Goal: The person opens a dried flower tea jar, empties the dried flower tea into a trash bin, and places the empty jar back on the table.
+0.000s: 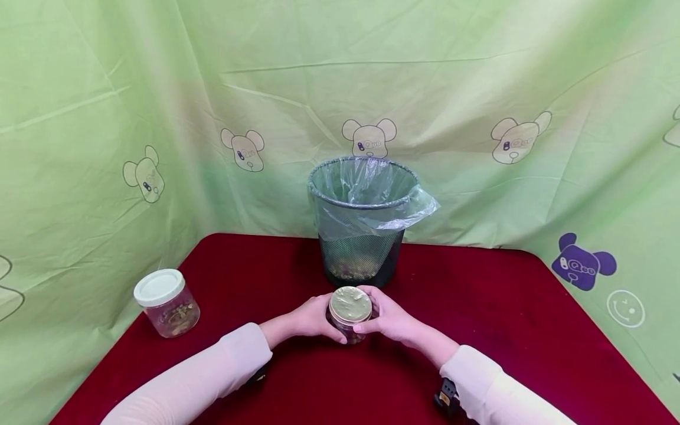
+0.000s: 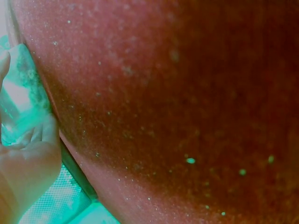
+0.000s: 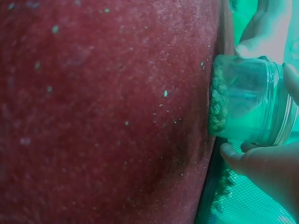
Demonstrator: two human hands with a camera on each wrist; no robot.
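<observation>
Near the middle of the table, a clear jar (image 1: 350, 337) with a wrinkled pale-gold top (image 1: 350, 303) stands upright between both hands. The left hand (image 1: 313, 317) grips it from the left, thumb along the front. From the right, the right hand (image 1: 392, 317) holds the jar, its thumb near the rim. Small dried, pale-brown pieces (image 3: 217, 100) lie at the jar's bottom in the right wrist view. That view shows fingers of both hands on opposite sides of the glassy wall. In the left wrist view, the left hand (image 2: 30, 165) lies against part of the jar (image 2: 21, 95).
Right behind the jar stands a black mesh bin (image 1: 361, 248), lined with a clear plastic bag (image 1: 409, 209), with bits at its bottom. A second jar (image 1: 172, 313) with a white lid (image 1: 159, 287) sits at the table's left edge. Small crumbs dot the red tablecloth (image 3: 117, 107).
</observation>
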